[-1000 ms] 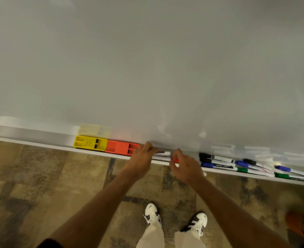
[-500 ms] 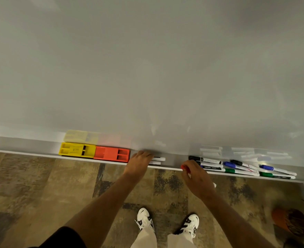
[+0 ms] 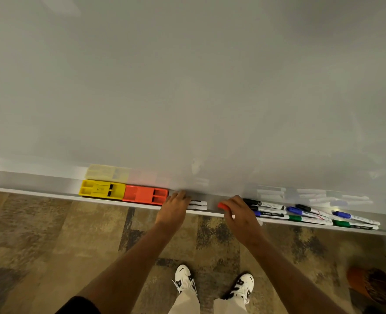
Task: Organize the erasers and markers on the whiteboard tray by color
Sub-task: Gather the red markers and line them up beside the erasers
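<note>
A large grey-white whiteboard (image 3: 187, 87) fills the upper part of the view, dimly lit with faint reflections near its lower edge. Below lies patchy carpet (image 3: 51, 234) in tan, brown and dark blotches, and an orange plant pot (image 3: 369, 284) stands at the lower right.

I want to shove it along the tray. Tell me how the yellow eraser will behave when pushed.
The yellow eraser looks like a stiff, hollow plastic block, so probably light. It lies flat, so it should slide rather than roll or tip. It touches the red eraser, so pushing rightward likely moves both.
</note>
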Motion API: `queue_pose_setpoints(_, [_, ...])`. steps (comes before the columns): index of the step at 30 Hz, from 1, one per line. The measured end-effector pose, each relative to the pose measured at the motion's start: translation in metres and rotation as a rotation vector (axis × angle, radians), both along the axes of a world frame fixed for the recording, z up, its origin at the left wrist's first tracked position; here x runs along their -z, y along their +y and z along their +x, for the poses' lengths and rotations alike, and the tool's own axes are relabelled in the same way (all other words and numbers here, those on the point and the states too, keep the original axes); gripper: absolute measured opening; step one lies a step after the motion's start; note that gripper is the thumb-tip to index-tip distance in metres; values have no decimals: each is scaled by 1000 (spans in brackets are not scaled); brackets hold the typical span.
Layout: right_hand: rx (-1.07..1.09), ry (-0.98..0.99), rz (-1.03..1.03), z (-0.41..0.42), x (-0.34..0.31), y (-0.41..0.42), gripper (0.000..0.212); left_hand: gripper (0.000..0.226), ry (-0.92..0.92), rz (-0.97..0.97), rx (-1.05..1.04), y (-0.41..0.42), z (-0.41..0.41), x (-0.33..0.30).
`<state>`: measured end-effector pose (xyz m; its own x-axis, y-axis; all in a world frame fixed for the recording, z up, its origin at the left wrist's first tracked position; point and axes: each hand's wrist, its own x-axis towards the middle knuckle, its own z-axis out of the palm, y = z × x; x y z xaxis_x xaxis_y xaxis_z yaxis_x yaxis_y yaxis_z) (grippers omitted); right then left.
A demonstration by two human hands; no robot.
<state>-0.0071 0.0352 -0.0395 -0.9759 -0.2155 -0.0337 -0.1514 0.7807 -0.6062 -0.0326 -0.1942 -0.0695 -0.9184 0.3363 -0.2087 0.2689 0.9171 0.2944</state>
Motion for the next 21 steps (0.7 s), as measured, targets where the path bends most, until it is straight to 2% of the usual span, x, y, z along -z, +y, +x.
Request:
queue_pose_setpoints(5, [-89,88,49,-14,4,-42,24,43,83,96,-105,-11,17,-12])
queue_pose_setpoints(11, [-224,224,272,-26,11,-103,23,29,131,248,-238,-47,52,-36])
queue_pose_setpoints(17, [-220,159,239,-35,26,-137,39,22,128,222,-317,-81,80,-45])
queue_pose_setpoints(21, [-240,142,293,-38,33,-138,47,19,118,220,-332,-93,88,-48])
